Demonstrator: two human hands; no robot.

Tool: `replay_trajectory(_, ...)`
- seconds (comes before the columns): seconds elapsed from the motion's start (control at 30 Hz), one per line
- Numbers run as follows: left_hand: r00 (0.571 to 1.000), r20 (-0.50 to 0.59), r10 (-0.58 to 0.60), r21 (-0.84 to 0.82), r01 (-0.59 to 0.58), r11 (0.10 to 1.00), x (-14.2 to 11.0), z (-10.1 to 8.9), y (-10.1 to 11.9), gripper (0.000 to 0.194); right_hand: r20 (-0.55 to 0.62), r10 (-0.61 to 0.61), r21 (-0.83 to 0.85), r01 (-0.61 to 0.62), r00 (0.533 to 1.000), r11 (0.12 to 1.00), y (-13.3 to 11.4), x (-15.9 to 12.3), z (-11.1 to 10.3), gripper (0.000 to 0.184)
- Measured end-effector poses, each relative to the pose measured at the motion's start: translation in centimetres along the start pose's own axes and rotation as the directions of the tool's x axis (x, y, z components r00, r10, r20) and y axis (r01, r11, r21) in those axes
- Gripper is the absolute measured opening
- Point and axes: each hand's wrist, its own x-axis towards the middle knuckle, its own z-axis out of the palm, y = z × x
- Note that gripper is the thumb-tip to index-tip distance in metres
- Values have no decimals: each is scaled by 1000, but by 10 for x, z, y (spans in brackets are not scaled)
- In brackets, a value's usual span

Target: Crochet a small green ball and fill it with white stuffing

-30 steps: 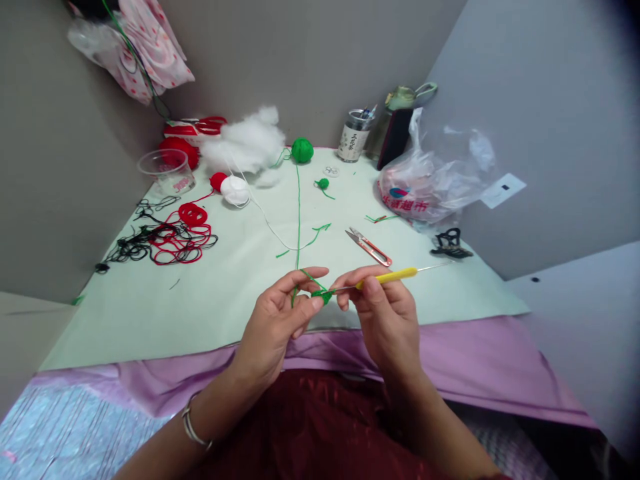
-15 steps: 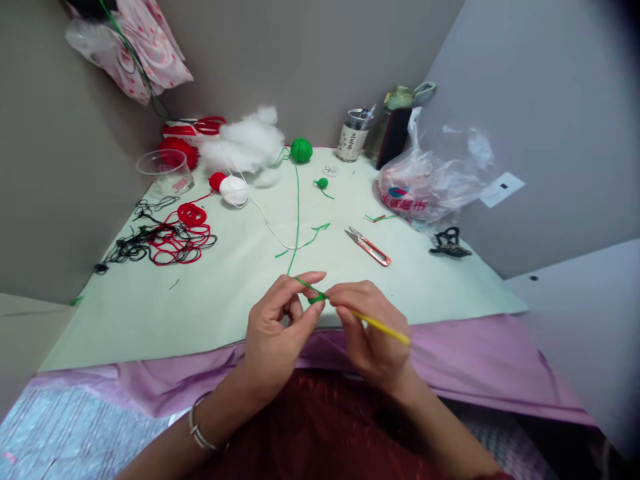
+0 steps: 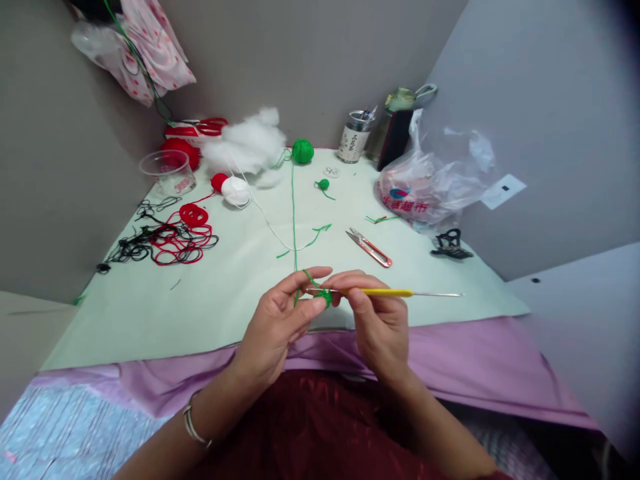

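Note:
Between thumb and fingers my left hand (image 3: 280,320) pinches a small green crochet piece (image 3: 326,297). Green yarn (image 3: 294,213) passes over its raised index finger and runs back to a green yarn ball (image 3: 303,151) at the rear of the table. My right hand (image 3: 383,317) is closed on a crochet hook (image 3: 387,293) with a yellow handle, held almost level. The hook's metal tip reaches left across the top of the green piece, close to the yarn; whether it passes through a stitch I cannot tell. The hook's other thin metal end sticks out to the right.
Orange-handled thread snips (image 3: 369,248) lie beyond my right hand. A plastic bag (image 3: 430,180) and a black hair claw (image 3: 451,245) are on the right. Tangled black and red yarn (image 3: 165,237), a clear cup (image 3: 170,173) and white stuffing (image 3: 245,143) are on the left.
The hook has swung from slanting down to the right to nearly level, and its tip now shows beyond the green piece. My right hand has turned with it.

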Motion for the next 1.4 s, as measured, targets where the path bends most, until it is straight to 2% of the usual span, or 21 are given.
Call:
replay_trajectory(0.13, 1000, -10, 23, 53, -23, 998, 1, -2, -3, 34, -22, 21, 13, -21, 1000, 1000, 3, -2, -1, 19)
replay_trajectory(0.37, 1000, -13, 12, 38, -11, 999, 4, -2, -2, 48, 4, 34, 63, -34, 999, 997, 4, -1, -4, 19)
replay_trajectory(0.5, 999, -31, 7, 16, -7, 1000, 2, 0, 0, 36, -3, 69, 155, -67, 998, 986, 5, -2, -6, 19)
replay_trajectory(0.63, 998, -65, 27, 24, -25, 999, 3, -1, -2, 27, -22, 62, 177, -57, 998, 983, 3, -1, -6, 20)
replay_trajectory(0.7, 993, -103, 52, 37, -48, 998, 4, -1, -4, 27, -74, 19, 124, -10, 997, 992, 1, -2, -5, 20)
replay_trajectory(0.77, 989, -128, 68, 52, -62, 997, 5, -1, -6, 28, -123, -65, -3, 66, 990, 998, -1, -4, -3, 21)
replay_trajectory(0.87, 987, -145, 70, 54, -63, 997, 4, 0, -6, 28, -103, -219, -208, 194, 970, 959, -4, -8, -1, 23)
replay_trajectory(0.93, 989, -137, 61, 41, -56, 998, 3, 2, -4, 33, -54, -256, -250, 235, 965, 939, -4, -10, 0, 25)
replay_trajectory(1.0, 993, -111, 38, 31, -35, 999, 2, 4, -2, 44, -32, -232, -220, 219, 972, 950, -2, -10, 1, 26)
replay_trajectory(1.1, 997, -72, -5, 26, 7, 1000, 2, 4, 0, 61, -76, -169, -142, 157, 983, 977, 2, -9, 3, 25)
replay_trajectory(1.2, 999, -43, -29, 8, 30, 1000, 3, 3, 1, 69, -136, -148, -86, 137, 980, 987, 3, -7, 4, 24)
replay_trajectory(1.27, 999, -19, -42, 3, 42, 999, 4, 2, 1, 62, -153, -161, -97, 147, 975, 984, 3, -7, 4, 23)
replay_trajectory(1.4, 999, -1, -45, 0, 45, 999, 3, 3, 0, 35, -135, -151, -134, 132, 979, 982, 1, -7, 3, 23)
